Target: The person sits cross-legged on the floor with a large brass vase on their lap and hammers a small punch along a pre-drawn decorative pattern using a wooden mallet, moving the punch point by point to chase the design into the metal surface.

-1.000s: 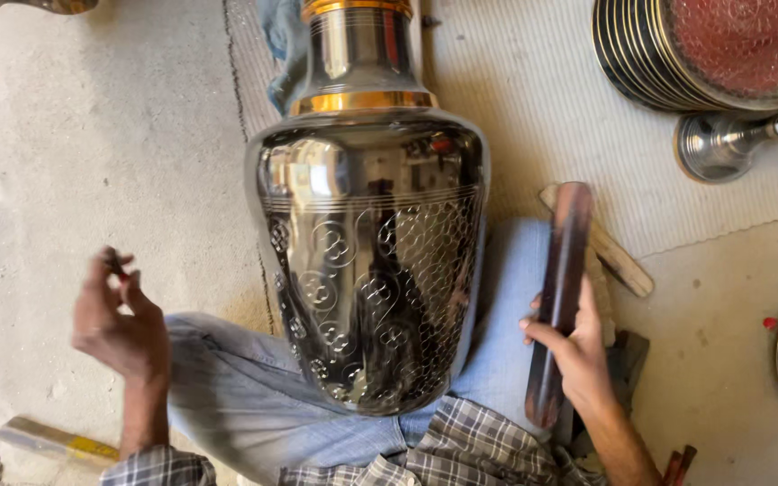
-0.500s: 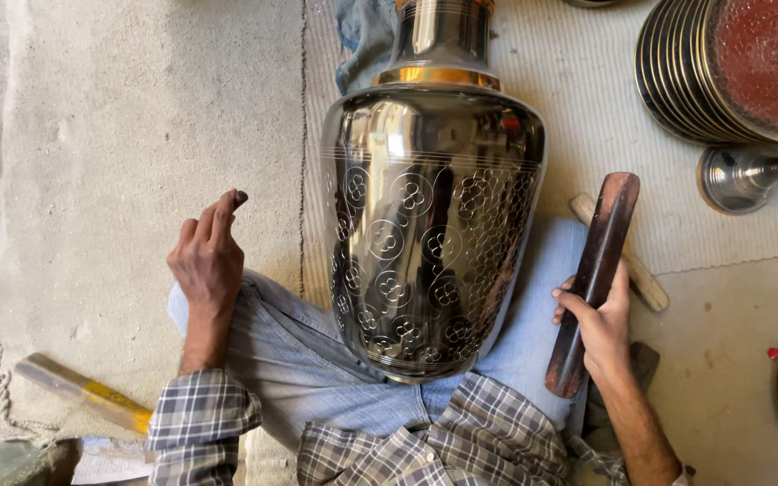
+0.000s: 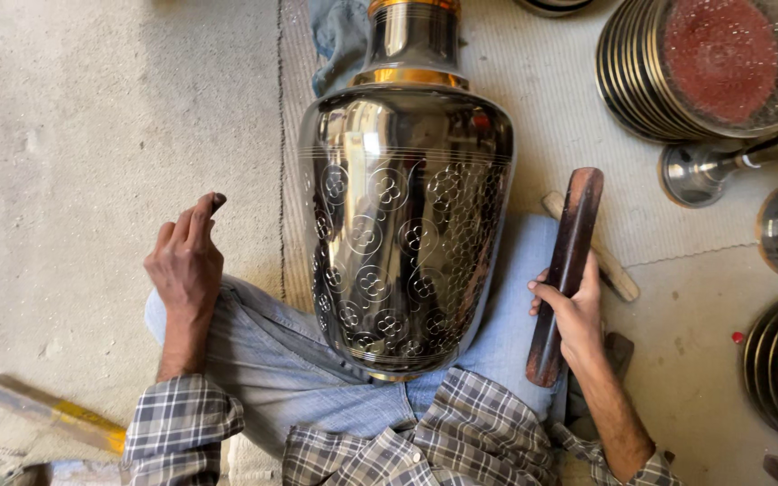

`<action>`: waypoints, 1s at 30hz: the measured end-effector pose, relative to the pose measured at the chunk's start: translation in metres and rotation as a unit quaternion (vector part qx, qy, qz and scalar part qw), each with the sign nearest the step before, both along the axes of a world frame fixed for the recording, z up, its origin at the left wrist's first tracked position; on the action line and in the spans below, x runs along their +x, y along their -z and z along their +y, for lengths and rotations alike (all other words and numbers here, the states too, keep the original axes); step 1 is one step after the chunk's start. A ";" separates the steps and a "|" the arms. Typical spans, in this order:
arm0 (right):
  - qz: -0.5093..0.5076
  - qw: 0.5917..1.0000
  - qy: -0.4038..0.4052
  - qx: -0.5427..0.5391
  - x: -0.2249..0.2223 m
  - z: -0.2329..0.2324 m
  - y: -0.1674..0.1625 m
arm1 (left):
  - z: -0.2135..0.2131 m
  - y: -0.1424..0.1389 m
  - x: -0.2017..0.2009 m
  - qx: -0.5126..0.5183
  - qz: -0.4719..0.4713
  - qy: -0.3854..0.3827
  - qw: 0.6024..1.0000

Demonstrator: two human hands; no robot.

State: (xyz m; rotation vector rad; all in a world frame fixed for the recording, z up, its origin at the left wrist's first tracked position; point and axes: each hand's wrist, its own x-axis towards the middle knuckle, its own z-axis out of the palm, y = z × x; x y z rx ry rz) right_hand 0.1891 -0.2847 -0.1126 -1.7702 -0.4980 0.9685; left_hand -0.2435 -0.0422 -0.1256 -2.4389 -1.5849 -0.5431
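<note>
Lying across lap at frame centre: engraved metal vase, neck toward top. Left hand moved in from lower left, grip open, empty, beside vase. Right hand unchanged, closed round dark wooden bar.

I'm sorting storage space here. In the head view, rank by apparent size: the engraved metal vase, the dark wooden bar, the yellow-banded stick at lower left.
1. Engraved metal vase, by far the largest.
2. Dark wooden bar, held in the right hand.
3. Yellow-banded stick; it is partly cut off, so this ranking is unsure.
</note>
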 end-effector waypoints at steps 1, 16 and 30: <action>-0.001 1.000 0.001 0.002 0.000 0.000 0.001 | 0.000 -0.001 0.001 0.001 -0.004 0.000 1.000; 0.007 0.999 0.018 0.034 0.003 -0.001 0.015 | -0.077 -0.016 0.029 -0.137 -0.311 0.125 0.932; -0.017 0.996 0.039 0.072 -0.005 -0.025 -0.014 | -0.235 -0.084 0.147 -0.581 -0.235 0.564 0.538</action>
